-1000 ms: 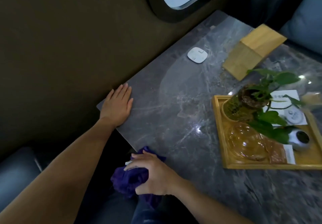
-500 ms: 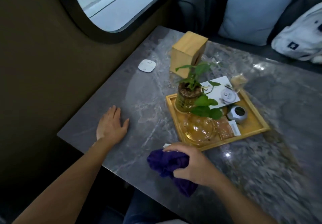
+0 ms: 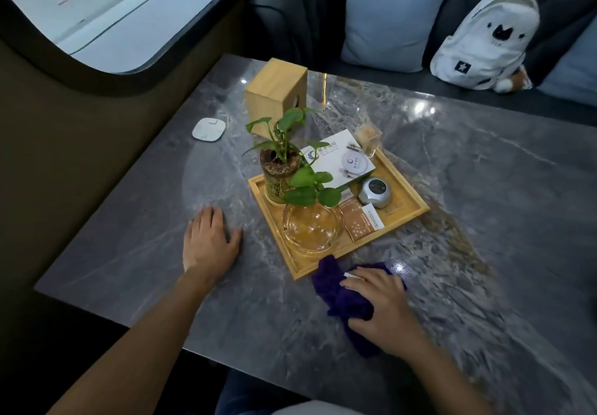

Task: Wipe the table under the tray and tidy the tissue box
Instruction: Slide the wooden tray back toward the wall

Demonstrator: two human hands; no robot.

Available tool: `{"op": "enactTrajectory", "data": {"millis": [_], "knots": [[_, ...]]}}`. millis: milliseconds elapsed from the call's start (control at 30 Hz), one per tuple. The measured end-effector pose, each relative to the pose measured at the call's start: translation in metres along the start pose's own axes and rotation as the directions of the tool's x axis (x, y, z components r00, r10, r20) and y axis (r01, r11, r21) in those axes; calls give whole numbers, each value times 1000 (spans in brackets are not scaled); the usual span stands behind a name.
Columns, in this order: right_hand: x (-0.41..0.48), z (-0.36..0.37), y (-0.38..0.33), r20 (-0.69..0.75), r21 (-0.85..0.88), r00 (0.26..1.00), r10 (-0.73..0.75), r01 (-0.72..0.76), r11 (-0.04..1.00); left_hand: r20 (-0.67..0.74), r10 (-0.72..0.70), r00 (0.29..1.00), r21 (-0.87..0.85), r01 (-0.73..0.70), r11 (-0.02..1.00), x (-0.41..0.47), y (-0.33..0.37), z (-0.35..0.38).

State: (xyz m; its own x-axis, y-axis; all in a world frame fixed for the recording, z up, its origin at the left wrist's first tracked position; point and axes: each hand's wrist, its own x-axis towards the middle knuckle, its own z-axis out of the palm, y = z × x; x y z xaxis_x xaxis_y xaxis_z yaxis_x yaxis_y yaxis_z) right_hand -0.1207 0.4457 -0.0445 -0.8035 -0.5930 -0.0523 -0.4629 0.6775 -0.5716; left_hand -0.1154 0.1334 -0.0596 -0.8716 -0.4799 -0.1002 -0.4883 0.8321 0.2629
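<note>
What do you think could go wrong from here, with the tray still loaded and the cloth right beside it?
1. The wooden tray still carries the plant jar and glass ashtray; lifting or sliding it could tip the tall jar.
2. The right hand presses the purple cloth against the tray's near corner, so a wiping stroke might snag and shove it.
3. The left hand lies flat, not steadying the tray.

One desk (image 3: 484,188) carries one wooden tray (image 3: 407,217), one wooden tissue box (image 3: 274,97), one white pad (image 3: 208,129) and one purple cloth (image 3: 336,298). On the tray: one potted plant (image 3: 284,162), one glass bowl (image 3: 311,227), one white card (image 3: 339,159), one silver gadget (image 3: 374,192), one small glass (image 3: 368,140) and one brown packet (image 3: 363,222). Two hands (left (image 3: 210,243), right (image 3: 381,308)), two cushions (image 3: 391,17) and one white backpack (image 3: 484,39).
</note>
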Motion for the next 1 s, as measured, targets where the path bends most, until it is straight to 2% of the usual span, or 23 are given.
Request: {"op": "enactTrajectory", "data": {"millis": [67, 133, 200, 267, 333, 400, 467, 567, 633, 700, 800, 1000], "knots": [[6, -8, 2, 120, -66, 993, 20, -12, 998, 10, 0, 1000, -7, 0, 1000, 0, 0, -2], [15, -22, 3, 289, -61, 956, 53, -37, 997, 13, -7, 1000, -9, 7, 1000, 0, 1, -3], [27, -42, 3, 474, 61, 875, 97, -143, 988, 25, -27, 999, -9, 27, 1000, 1, 3, -5], [42, -63, 1, 524, 253, 846, 100, -266, 930, 2, -31, 1000, -13, 31, 999, 2, 7, -7], [60, -78, 4, 364, 349, 917, 164, -297, 889, -29, -32, 999, -37, 31, 999, 3, 14, -10], [81, -87, 11, 99, 366, 959, 265, -283, 886, -10, -65, 998, -125, 64, 990, 5, 24, -14], [101, -91, 20, -105, 291, 935, 339, -297, 909, 45, -122, 991, -232, 130, 964, 5, 37, -18], [128, -90, 39, -290, 123, 854, 433, -415, 901, 160, -122, 980, -284, 164, 945, 8, 54, -16], [141, -88, 52, -350, 53, 817, 458, -471, 881, 246, -119, 962, -350, 203, 915, 8, 65, -15], [149, -85, 63, -352, -30, 804, 479, -522, 853, 307, -128, 943, -379, 244, 893, 5, 73, -13], [155, -77, 76, -336, -96, 802, 494, -551, 829, 286, -160, 945, -304, 248, 920, 1, 79, -11], [159, -68, 85, -387, -179, 818, 426, -520, 835, 263, -111, 958, -246, 178, 953, -3, 89, -8]]}}
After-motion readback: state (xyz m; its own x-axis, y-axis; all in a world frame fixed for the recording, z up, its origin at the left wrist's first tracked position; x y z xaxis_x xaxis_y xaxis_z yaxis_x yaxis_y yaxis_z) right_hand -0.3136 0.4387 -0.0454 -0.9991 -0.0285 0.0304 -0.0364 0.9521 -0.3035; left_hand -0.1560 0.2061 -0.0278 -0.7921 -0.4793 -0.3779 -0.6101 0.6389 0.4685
